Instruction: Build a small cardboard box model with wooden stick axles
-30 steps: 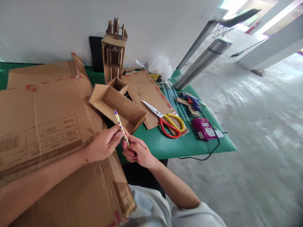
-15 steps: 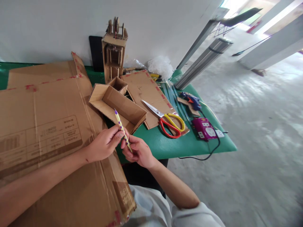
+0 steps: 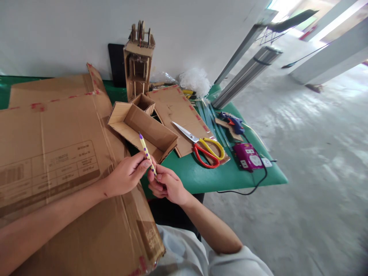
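Note:
Between my two hands is a slim yellow pen (image 3: 145, 148) with purple dots, its purple end pointing up and away. My left hand (image 3: 130, 173) pinches it near the middle. The fingers of my right hand (image 3: 169, 184) are closed around its lower end, which they hide. Just beyond the hands lies an open cardboard box (image 3: 149, 128), long and narrow. Scissors (image 3: 199, 143) with one red and one yellow handle rest partly open to its right, across a flat cardboard piece (image 3: 178, 111).
A large cardboard sheet (image 3: 57, 126) covers the left of the green table (image 3: 189, 178). Against the wall stands a cardboard tower (image 3: 139, 63). At right are a glue gun (image 3: 234, 122), a purple power socket (image 3: 250, 157) with a black cord, and a metal post (image 3: 247, 76).
My right hand's fingers have shifted slightly up the pen and now cover its lower tip. My left hand and the pen stay nearly in place.

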Tool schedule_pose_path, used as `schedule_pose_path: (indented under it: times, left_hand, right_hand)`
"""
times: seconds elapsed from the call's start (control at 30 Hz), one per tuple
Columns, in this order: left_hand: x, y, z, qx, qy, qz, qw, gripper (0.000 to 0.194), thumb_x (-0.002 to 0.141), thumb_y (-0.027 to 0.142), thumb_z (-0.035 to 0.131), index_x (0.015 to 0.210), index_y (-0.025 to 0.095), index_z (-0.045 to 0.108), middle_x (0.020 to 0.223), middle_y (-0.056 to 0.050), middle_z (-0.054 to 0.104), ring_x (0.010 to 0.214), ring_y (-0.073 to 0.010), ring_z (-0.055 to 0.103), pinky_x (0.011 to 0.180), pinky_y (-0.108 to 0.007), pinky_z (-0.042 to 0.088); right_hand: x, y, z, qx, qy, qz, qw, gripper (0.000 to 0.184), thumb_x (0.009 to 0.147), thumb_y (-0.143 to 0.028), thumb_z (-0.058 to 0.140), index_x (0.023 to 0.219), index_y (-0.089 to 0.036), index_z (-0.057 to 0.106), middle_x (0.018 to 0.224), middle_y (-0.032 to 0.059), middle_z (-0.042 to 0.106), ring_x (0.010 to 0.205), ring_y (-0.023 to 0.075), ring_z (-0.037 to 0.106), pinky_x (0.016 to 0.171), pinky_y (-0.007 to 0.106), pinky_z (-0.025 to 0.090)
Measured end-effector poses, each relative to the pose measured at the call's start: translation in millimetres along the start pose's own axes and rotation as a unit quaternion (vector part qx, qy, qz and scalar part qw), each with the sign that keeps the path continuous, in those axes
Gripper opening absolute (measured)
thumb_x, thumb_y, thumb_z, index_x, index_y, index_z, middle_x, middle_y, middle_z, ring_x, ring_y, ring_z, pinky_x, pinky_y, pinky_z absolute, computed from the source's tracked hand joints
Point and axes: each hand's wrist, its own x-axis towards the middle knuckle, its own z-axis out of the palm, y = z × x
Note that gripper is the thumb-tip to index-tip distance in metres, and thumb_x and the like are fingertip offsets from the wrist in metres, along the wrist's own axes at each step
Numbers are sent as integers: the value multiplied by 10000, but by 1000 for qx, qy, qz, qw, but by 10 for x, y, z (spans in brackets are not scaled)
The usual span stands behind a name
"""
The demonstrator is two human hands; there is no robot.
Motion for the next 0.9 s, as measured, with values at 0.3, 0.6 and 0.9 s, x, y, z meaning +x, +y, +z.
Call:
schedule_pose_path:
  times: [0.3,0.6,0.9]
  left_hand:
    - [11,37,-4,6,-5,2,1000,265,1060,312,361,887,186,518,749,21,635,685,-105,575,672,-235,436]
    - [2,-4,-1,1,-5,0,1000,278,1066,344,355,923,178,526,726,26,618,653,-97,545,646,-232,421]
    - [8,-10,-4,-5,-12,-5,1000,291,1065,354,375,897,178,534,743,19,655,679,-100,577,656,-229,427]
  right_hand:
    - [11,28,-11,12,12,-9,1000,71,781,-248,499,805,-187,527,505,-110,359,375,35,186,352,152,162]
    - [13,50,-16,1,17,-12,1000,116,832,-297,521,853,-184,537,507,-109,400,363,32,194,347,157,168]
    - [-1,72,7,12,0,-21,1000,87,847,-283,521,830,-200,503,499,-126,356,373,33,188,350,146,166]
